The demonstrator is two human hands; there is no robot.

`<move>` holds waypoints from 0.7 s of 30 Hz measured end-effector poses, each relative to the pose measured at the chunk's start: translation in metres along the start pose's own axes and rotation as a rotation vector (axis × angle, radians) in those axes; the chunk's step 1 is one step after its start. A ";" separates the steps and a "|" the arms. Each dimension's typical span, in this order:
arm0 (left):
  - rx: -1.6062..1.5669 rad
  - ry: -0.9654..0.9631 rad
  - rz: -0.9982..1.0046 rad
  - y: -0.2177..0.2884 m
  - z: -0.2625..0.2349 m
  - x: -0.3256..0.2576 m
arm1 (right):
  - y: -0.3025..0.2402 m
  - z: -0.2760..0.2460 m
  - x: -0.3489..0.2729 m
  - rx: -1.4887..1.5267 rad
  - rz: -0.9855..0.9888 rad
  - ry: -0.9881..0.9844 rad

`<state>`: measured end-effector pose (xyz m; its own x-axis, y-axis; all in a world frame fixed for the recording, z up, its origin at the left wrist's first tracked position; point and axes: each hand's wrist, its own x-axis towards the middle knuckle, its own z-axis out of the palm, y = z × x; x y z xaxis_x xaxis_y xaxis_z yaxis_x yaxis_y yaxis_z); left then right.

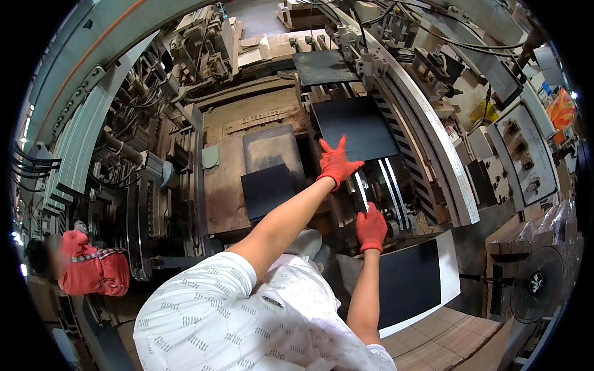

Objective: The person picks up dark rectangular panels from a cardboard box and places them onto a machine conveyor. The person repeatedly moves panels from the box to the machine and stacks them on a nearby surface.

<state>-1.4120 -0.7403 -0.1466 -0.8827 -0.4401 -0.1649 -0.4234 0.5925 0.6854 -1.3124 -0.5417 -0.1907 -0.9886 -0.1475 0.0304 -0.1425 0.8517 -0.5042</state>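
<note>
My left hand (337, 164), in a red glove, reaches over the machine with its fingers spread. Its fingertips lie at the near left edge of a flat black panel (359, 127), which rests on the machine's rails (390, 185). Lower and to the right, my right hand (372, 229), also gloved in red, is beside the near end of the rails. Its fingers look curled together, and what they hold, if anything, is hidden. Behind the first panel lies a second black panel (326, 67). A smaller dark panel (270, 190) sits on the dusty machine bed left of my left forearm.
Close by my right forearm, a black board (408, 281) lies on a white sheet (450, 266). A fan (536, 282) stands at the right, below a control box (525, 151). A striped guard edge (402, 142) borders the rails. Another person in red (93, 263) is at the left.
</note>
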 end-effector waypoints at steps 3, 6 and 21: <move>0.253 0.047 -0.024 -0.004 0.000 0.002 | -0.012 -0.004 -0.004 0.003 -0.003 -0.001; 0.415 0.143 0.161 -0.010 0.012 0.006 | -0.004 0.007 -0.003 -0.009 -0.040 0.125; 0.032 -0.260 1.169 -0.089 -0.017 -0.053 | -0.005 0.002 0.010 -0.061 0.031 -0.100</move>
<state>-1.3243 -0.7814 -0.1872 -0.7495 0.5236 0.4052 0.6612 0.5607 0.4984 -1.3217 -0.5484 -0.1899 -0.9833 -0.1670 -0.0719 -0.1175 0.8853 -0.4499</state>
